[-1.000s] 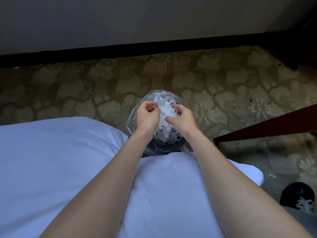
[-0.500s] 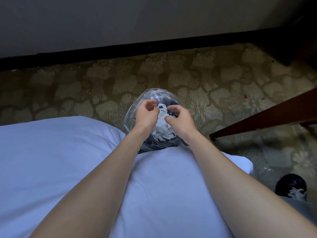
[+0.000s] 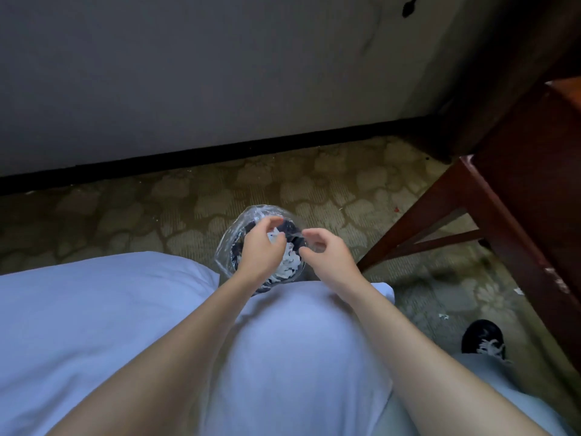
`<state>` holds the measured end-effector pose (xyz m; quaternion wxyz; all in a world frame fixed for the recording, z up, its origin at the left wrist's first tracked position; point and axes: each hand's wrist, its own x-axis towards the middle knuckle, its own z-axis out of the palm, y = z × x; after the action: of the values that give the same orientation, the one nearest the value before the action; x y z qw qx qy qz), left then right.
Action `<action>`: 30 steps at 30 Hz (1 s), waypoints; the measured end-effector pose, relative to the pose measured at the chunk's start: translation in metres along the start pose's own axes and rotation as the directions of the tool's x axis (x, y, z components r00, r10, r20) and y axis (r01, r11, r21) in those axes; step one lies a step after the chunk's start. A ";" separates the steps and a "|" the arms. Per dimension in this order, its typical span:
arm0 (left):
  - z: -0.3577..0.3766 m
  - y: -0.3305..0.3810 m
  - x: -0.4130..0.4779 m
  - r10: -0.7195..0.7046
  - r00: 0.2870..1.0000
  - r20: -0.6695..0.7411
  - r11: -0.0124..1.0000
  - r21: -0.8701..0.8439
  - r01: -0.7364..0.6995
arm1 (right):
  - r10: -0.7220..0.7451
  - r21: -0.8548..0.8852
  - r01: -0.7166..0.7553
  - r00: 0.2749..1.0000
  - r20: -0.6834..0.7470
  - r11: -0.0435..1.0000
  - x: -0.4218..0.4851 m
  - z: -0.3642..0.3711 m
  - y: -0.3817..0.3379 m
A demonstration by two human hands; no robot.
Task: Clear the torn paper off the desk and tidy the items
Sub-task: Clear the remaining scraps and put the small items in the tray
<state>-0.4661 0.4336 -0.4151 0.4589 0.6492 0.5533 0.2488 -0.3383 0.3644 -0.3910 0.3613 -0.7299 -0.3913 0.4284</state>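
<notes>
A small dark waste bin (image 3: 234, 247) lined with a clear plastic bag stands on the carpet just beyond my white shirt. White torn paper (image 3: 289, 262) lies piled inside it. My left hand (image 3: 261, 247) hovers over the bin's mouth with its fingers loosely curled and nothing clearly in them. A little apart to the right, over the bin's right rim, my right hand (image 3: 327, 250) is loosely curled too and holds nothing. My hands hide part of the bin.
The reddish wooden desk leg and brace (image 3: 440, 215) slant across the right side. Small paper scraps (image 3: 518, 291) lie on the patterned carpet near my black shoe (image 3: 484, 339). A grey wall with black skirting (image 3: 220, 155) runs behind the bin.
One second ago both hands held a wad of torn paper together over the bin. The paper has dropped into the bin and my hands have drawn apart. The view has tilted up and right.
</notes>
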 end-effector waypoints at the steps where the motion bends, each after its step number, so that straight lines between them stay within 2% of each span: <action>1: -0.003 0.009 -0.006 0.027 1.000 0.009 0.999 0.022 -0.028 | -0.005 -0.006 0.005 1.000 -0.009 1.000 -0.009 -0.007 -0.005; 10: -0.017 0.082 -0.066 0.269 0.958 0.094 0.946 0.163 -0.282 | -0.127 -0.072 0.122 0.989 -0.076 0.990 -0.094 -0.072 -0.053; 18: -0.018 0.153 -0.127 0.507 0.848 0.154 0.811 0.249 -0.530 | -0.267 -0.215 0.233 0.952 -0.149 0.948 -0.173 -0.124 -0.084; 23: -0.007 0.195 -0.158 0.627 0.759 0.173 0.727 0.219 -0.651 | -0.352 -0.304 0.282 0.913 -0.206 0.910 -0.221 -0.160 -0.096; 30: 0.012 0.239 -0.200 0.700 0.682 0.212 0.651 0.206 -0.731 | -0.384 -0.375 0.269 0.881 -0.276 0.887 -0.271 -0.203 -0.099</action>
<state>-0.3919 0.2488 -0.1752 0.2597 0.8844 0.2539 0.2932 -0.2690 0.1293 -0.1369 0.3661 -0.7648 -0.5066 0.1562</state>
